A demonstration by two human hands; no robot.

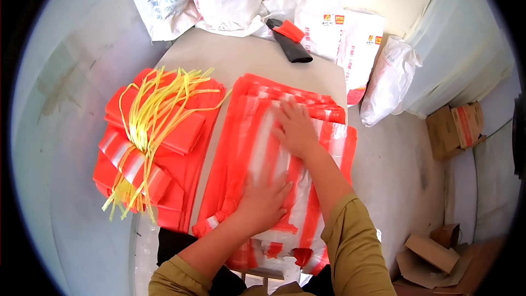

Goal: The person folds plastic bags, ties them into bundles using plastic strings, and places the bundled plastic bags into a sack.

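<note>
A stack of red-and-white striped plastic bags point(323, 151) lies in front of me on the table. My left hand point(263, 201) rests on the lower part of the stack, palm down with its fingers spread. Farther up, my right hand point(296, 127) is laid flat on the top bag, fingers stretched out. Neither hand grips anything. Along the near edge, the bags' ends are uneven and crumpled. To the left sits a pile of folded red bags point(189, 131), with a bundle of yellow plastic ties point(143, 126) draped over it.
At the table's point(213, 49) far edge lies a black roll-like object point(293, 49) with a red piece point(290, 30) on it. White printed sacks point(323, 27) stand behind it. A white sack point(390, 79) leans at the right. Cardboard boxes point(457, 129) are on the floor.
</note>
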